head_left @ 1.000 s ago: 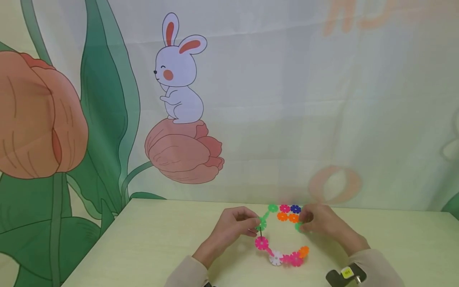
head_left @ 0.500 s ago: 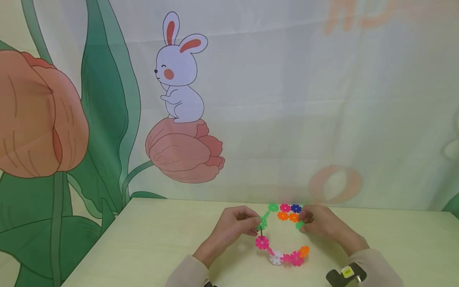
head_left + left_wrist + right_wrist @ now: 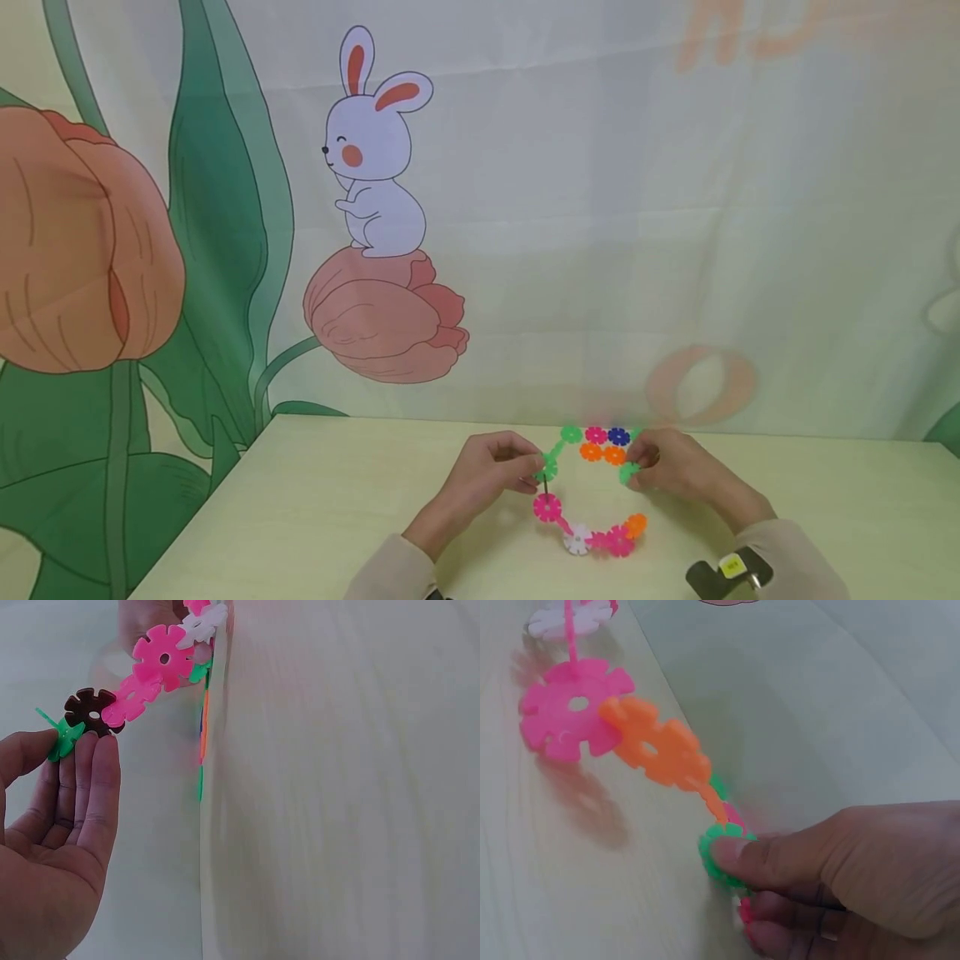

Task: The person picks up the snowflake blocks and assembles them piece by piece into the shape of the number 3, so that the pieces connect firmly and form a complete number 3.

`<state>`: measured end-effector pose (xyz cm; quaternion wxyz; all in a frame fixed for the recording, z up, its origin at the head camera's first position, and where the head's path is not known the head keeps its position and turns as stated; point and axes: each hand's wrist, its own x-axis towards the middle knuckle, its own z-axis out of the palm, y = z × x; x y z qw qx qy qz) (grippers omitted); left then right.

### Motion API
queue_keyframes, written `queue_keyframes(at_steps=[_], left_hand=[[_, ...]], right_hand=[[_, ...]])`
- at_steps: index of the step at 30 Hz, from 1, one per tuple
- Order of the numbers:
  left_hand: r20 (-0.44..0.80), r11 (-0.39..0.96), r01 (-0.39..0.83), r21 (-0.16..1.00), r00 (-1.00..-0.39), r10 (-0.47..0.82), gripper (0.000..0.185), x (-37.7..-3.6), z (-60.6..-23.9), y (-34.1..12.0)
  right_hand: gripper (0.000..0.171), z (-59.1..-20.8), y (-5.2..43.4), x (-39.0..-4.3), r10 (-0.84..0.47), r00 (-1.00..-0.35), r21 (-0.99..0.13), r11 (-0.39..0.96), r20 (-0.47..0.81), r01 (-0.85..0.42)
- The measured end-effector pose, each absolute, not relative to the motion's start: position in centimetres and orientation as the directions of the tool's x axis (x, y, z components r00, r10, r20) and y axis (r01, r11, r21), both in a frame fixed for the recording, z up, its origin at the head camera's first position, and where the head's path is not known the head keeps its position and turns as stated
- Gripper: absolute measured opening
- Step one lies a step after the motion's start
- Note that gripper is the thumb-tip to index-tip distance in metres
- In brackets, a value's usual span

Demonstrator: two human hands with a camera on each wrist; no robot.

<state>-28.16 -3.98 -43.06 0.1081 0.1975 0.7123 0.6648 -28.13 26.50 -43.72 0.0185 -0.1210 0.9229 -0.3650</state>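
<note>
My left hand (image 3: 495, 467) pinches a green snowflake disc (image 3: 67, 740) between thumb and fingers. Interlocked with it, a dark brown disc (image 3: 91, 712) leads into a curved chain of pink discs (image 3: 547, 507), a white disc (image 3: 577, 540) and an orange disc (image 3: 636, 526). Opposite, my right hand (image 3: 678, 467) pinches a green disc (image 3: 724, 851) under its thumb. In the right wrist view an orange disc (image 3: 664, 746) slots into a pink disc (image 3: 577, 709) and reaches towards that green disc; whether they are joined I cannot tell. Some right-hand fingers are hidden.
Near the table's back edge lie loose snowflake discs: green (image 3: 572, 434), pink (image 3: 596, 435), dark blue (image 3: 618, 436) and two orange discs (image 3: 591, 452). A printed curtain (image 3: 562, 250) hangs behind the pale table (image 3: 300, 500).
The green disc at my right fingertips shows slightly more as that hand shifts a little to the right. My left hand and the chain stay nearly still.
</note>
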Motion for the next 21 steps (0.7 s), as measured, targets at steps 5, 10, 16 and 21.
queue_keyframes(at_steps=[5,10,16,21], left_hand=[[0.112,0.029,0.137,0.99,-0.897,0.428,0.013,-28.1,-43.0,-4.0],[0.121,0.014,0.141,0.99,-0.893,0.433,0.014,-28.0,-43.0,-4.1],[0.133,0.005,0.15,0.989,-0.892,0.432,0.014,-28.0,-42.8,-4.0],[0.146,-0.006,0.16,0.987,-0.888,0.436,0.014,-27.9,-42.7,-4.0]], right_hand=[[0.007,-42.5,25.7,-27.8,-0.236,-0.965,-0.742,0.626,0.112,-0.24],[0.017,-40.7,24.4,-27.3,-0.223,-0.957,-0.817,0.505,0.187,-0.278],[0.023,-39.7,22.7,-26.7,-0.25,-0.933,-0.889,0.316,0.258,-0.33],[0.024,-39.4,21.9,-26.4,-0.246,-0.929,-0.906,0.255,0.277,-0.338]])
